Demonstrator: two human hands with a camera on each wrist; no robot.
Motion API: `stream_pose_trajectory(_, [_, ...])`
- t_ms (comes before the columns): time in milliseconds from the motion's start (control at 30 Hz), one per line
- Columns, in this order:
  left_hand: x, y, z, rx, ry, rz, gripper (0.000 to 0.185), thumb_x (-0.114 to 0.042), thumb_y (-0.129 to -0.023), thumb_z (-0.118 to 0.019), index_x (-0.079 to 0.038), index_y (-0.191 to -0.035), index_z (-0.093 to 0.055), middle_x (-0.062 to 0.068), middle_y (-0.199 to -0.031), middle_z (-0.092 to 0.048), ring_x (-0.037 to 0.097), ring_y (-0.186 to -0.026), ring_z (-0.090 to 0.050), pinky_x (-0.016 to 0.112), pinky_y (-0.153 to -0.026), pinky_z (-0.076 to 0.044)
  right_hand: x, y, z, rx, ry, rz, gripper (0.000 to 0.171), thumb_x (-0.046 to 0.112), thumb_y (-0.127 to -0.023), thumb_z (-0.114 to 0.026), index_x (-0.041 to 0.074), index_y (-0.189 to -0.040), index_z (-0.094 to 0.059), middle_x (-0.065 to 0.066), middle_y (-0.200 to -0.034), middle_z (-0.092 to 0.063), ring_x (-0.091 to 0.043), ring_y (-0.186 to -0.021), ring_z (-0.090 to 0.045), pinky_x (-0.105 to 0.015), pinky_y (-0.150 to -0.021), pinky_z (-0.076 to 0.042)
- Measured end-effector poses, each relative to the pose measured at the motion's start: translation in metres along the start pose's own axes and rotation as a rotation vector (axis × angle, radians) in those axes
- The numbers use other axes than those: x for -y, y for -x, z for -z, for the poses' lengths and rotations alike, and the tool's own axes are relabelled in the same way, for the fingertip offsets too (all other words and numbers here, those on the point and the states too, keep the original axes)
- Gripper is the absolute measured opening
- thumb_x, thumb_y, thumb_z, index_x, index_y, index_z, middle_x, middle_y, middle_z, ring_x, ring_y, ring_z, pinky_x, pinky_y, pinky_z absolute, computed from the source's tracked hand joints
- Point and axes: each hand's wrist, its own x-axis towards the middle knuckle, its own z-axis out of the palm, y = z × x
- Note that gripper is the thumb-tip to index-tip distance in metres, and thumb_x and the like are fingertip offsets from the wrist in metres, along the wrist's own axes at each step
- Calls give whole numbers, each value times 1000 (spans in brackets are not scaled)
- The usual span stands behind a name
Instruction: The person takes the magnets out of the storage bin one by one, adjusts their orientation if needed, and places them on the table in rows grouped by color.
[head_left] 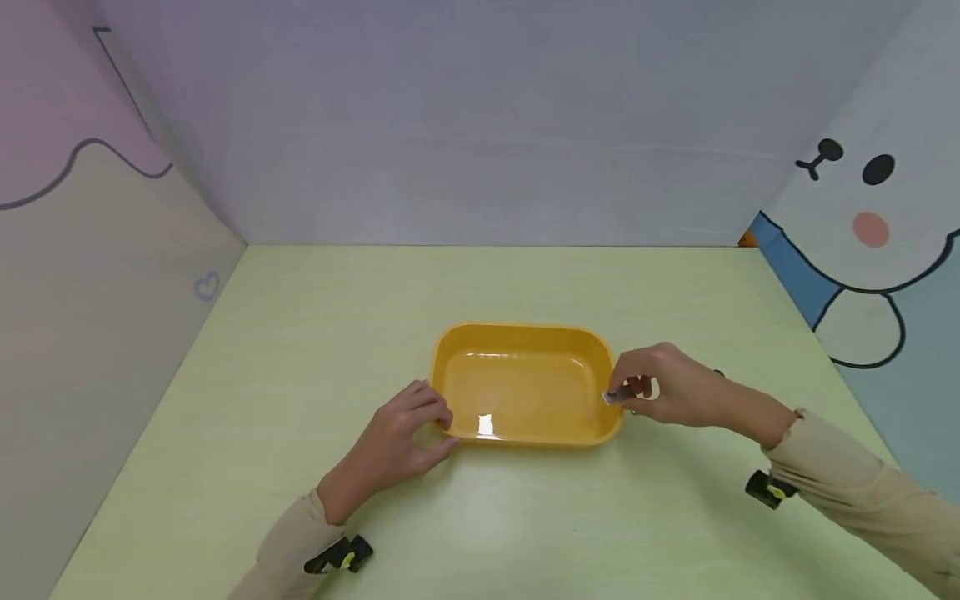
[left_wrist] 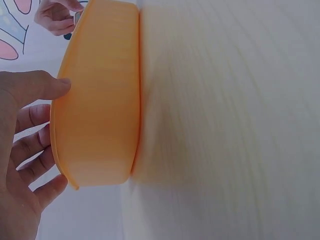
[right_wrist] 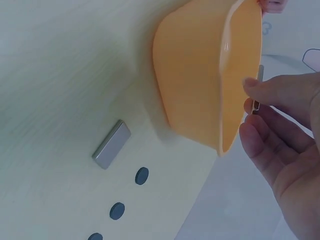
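A yellow-orange plastic tub (head_left: 525, 333) stands in the middle of the pale green table, and nothing lies inside it. My left hand (head_left: 441, 427) holds the tub's left end, thumb against the outer wall (left_wrist: 97, 100) and fingers (left_wrist: 35, 145) curled at the rim. My right hand (head_left: 628, 390) is at the tub's right rim and pinches a small silver metal piece (head_left: 618, 397) between thumb and fingers. In the right wrist view that metal piece (right_wrist: 257, 87) sits just beyond the tub's rim (right_wrist: 227, 75).
On the table right of the tub lie a silver metal bar (right_wrist: 111, 144) and three dark round discs (right_wrist: 142, 175); my right hand hides most of them in the head view. Cartoon-printed panels wall the table on the left, back and right.
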Motion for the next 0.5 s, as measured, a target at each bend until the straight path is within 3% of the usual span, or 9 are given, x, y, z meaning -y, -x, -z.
stream_pose_trajectory(267, [-2, 0, -1, -28, -38, -8, 24, -18, -68, -83, -13, -76, -61, -6, -84, -57, 11, -84, -51, 33, -78, -50, -8, 19, 2, -18, 36, -60, 23, 2, -74, -77, 17, -88, -67, 9, -81, -61, -8, -65, -51, -23, -56, -47])
stream_pose_trajectory(500, [-2, 1, -2, -14, -45, 17, 24, -20, -69, -83, -13, -77, -61, -6, -85, -57, 11, -85, -51, 33, -79, -50, -12, 36, 5, -28, 57, -117, 28, 0, -72, -78, 18, -89, -65, 13, -81, -61, -6, -66, -51, -23, -56, -48])
